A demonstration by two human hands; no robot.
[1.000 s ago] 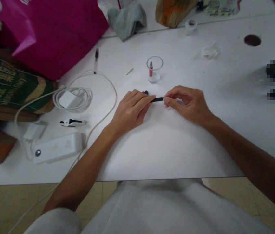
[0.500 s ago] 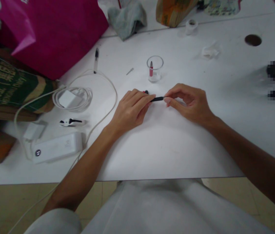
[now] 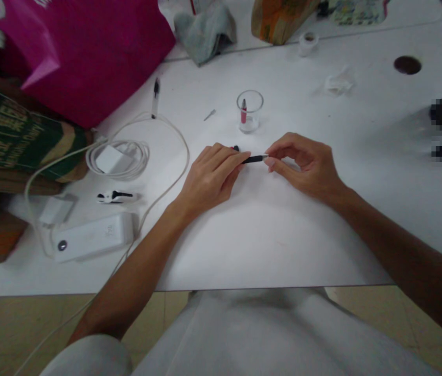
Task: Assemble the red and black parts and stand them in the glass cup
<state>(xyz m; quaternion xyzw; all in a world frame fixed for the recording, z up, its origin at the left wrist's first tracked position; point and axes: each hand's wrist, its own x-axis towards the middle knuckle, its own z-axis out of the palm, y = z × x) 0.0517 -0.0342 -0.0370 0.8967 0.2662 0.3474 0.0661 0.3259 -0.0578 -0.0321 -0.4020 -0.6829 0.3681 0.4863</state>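
Between my hands lies a black pen (image 3: 253, 159), held nearly level just above or on the white table. My left hand (image 3: 215, 172) is closed around its barrel, hiding the rear part. With thumb and forefinger, my right hand (image 3: 301, 162) pinches the silvery tip at the other end. A small dark and red piece (image 3: 235, 148) peeks out behind my left fingers; its kind I cannot make out. Beyond the hands stands a clear glass cup (image 3: 249, 112) with a short red pen part (image 3: 243, 111), metal tip up, inside it.
A small thin metallic piece (image 3: 209, 115) and a clear black-capped pen (image 3: 155, 98) lie behind my left hand. White cables (image 3: 146, 156) and a power bank (image 3: 93, 237) are at left, below a magenta bag (image 3: 99, 57). Tape (image 3: 307, 44) and crumpled tissue (image 3: 339, 83) lie farther back.
My right fingers have shifted very slightly, and a bit more of the silvery pen tip shows between them and the black barrel. My left hand stays in place.
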